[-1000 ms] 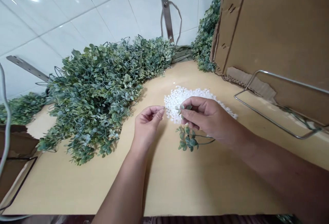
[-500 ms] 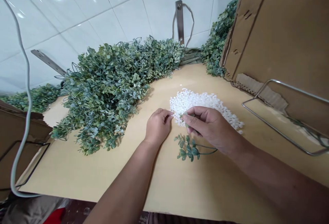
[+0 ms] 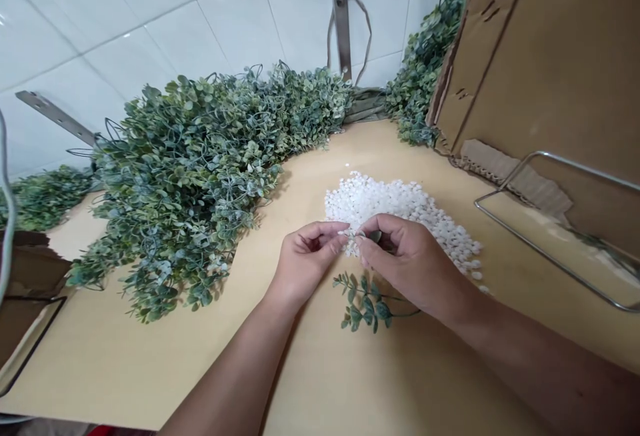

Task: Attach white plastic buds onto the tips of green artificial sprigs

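My left hand (image 3: 311, 256) is closed in a pinch, with a small white piece (image 3: 343, 232) at its fingertips. Close beside it, my right hand (image 3: 407, 249) is closed on a sprig of artificial greenery (image 3: 367, 304). The sprig's leafy stems hang below the right hand, and part of it is hidden by the fingers. The two sets of fingertips nearly meet over the near edge of a pile of small white plastic pieces (image 3: 380, 196) on the tan board (image 3: 310, 369).
A large heap of artificial greenery (image 3: 200, 156) lies to the left, with more greenery (image 3: 423, 76) at the back right. On the right stand a cardboard box (image 3: 550, 56) and a bent metal wire frame (image 3: 545, 256). Behind is a white tiled wall (image 3: 300, 9) with a metal bracket (image 3: 342, 33).
My left hand has come from the pile's edge toward my right fingertips, bringing a small white piece. The right hand keeps the sprig. The view has shifted slightly.
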Demonstrator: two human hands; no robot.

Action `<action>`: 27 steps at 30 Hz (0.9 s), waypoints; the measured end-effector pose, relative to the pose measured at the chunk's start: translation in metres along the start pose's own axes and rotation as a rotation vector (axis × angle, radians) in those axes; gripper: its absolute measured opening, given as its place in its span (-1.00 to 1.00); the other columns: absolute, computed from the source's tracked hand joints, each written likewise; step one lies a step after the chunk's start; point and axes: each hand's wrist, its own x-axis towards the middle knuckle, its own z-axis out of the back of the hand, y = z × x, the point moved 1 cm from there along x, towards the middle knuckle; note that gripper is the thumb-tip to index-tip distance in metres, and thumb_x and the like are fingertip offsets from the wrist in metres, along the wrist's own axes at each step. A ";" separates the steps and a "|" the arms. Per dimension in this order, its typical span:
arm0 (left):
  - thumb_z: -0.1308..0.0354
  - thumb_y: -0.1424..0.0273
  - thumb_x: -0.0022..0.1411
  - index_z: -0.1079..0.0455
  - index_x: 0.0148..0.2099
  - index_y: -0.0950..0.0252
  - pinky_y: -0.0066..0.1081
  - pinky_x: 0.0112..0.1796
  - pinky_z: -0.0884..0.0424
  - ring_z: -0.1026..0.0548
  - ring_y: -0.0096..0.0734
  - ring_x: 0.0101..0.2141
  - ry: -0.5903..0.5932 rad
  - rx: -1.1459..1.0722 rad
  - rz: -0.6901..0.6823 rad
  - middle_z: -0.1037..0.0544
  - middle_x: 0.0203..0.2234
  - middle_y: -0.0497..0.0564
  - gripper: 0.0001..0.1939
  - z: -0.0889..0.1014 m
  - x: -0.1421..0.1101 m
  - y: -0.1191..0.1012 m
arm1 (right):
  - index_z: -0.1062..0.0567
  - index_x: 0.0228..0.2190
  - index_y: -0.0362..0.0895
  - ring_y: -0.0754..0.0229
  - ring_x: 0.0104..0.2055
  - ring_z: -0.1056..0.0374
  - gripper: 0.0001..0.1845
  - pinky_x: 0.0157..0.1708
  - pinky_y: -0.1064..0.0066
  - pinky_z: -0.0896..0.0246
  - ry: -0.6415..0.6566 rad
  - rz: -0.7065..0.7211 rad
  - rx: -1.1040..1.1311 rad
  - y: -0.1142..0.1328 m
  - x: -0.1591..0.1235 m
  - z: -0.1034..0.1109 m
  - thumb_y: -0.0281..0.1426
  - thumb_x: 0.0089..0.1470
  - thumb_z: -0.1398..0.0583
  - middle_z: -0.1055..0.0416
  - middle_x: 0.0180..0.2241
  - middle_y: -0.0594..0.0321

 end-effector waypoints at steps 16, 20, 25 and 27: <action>-0.39 0.44 -0.18 -0.57 -0.47 0.30 -0.53 -0.48 -0.35 -0.38 -0.57 -0.58 0.063 -0.037 0.052 -0.56 -0.61 -0.04 -0.87 -0.004 -0.009 -0.013 | -0.31 -0.62 -0.13 0.36 -0.61 -0.14 -0.90 -0.60 0.49 -0.07 -0.106 0.039 -0.048 -0.001 -0.002 -0.003 -0.38 -0.17 -0.12 -0.25 -0.67 0.36; -0.42 0.36 -0.24 -0.56 -0.46 0.32 -0.59 -0.51 -0.30 -0.35 -0.63 -0.59 0.088 -0.093 0.090 -0.53 -0.63 -0.06 -0.79 -0.002 -0.007 -0.011 | -0.30 -0.63 -0.13 0.36 -0.61 -0.12 -0.89 -0.61 0.49 -0.05 -0.105 0.050 -0.054 -0.001 -0.002 -0.002 -0.39 -0.17 -0.14 -0.24 -0.67 0.37; -0.43 0.32 -0.25 -0.55 -0.44 0.33 -0.57 -0.50 -0.31 -0.37 -0.61 -0.58 0.117 -0.130 0.100 -0.52 -0.64 -0.05 -0.74 -0.001 -0.006 -0.010 | -0.29 -0.62 -0.12 0.37 -0.61 -0.11 -0.91 -0.63 0.52 -0.03 -0.097 0.081 -0.031 0.000 -0.003 -0.002 -0.42 -0.16 -0.13 -0.24 -0.66 0.37; -0.42 0.33 -0.24 -0.55 -0.43 0.33 -0.55 -0.49 -0.32 -0.38 -0.59 -0.57 0.122 -0.137 0.096 -0.53 -0.62 -0.03 -0.74 0.000 -0.006 -0.009 | -0.28 -0.62 -0.11 0.37 -0.61 -0.10 -0.90 -0.64 0.52 -0.02 -0.096 0.097 -0.031 0.000 -0.004 -0.002 -0.43 -0.16 -0.13 -0.24 -0.66 0.38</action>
